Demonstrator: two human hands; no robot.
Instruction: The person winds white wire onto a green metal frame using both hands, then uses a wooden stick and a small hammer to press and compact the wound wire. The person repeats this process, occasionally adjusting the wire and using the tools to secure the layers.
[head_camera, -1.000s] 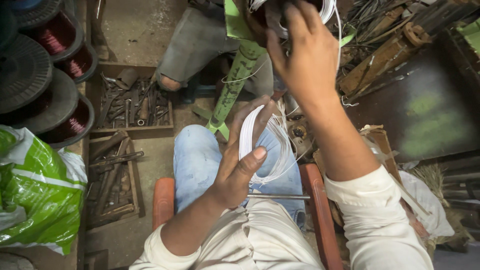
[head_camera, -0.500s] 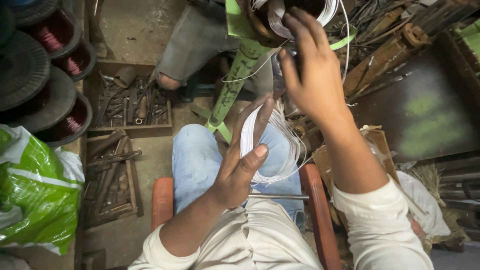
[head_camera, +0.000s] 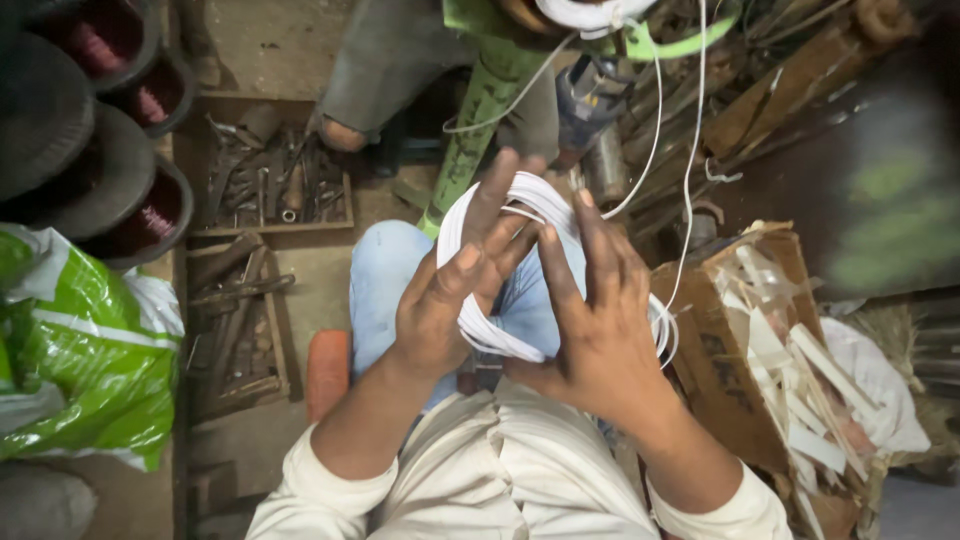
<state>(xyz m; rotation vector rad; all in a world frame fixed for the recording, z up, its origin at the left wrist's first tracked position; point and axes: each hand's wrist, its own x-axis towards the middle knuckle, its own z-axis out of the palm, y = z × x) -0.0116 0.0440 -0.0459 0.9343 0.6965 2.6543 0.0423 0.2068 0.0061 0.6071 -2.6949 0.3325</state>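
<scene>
At frame centre, left hand (head_camera: 440, 320) and right hand (head_camera: 600, 330) both gripping white wire coil (head_camera: 500, 215), fingers extended, above blue-jeaned lap (head_camera: 385, 275).

Bare floor (head_camera: 300, 50) open at upper left; tool trays (head_camera: 275, 185) block left; cardboard box (head_camera: 730, 350) crowds right; green post (head_camera: 480, 120) ahead.

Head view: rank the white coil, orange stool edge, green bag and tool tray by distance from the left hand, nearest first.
1. White coil, held in the left hand.
2. Orange stool edge, lower left.
3. Tool tray, upper left.
4. Green bag, far left.
</scene>
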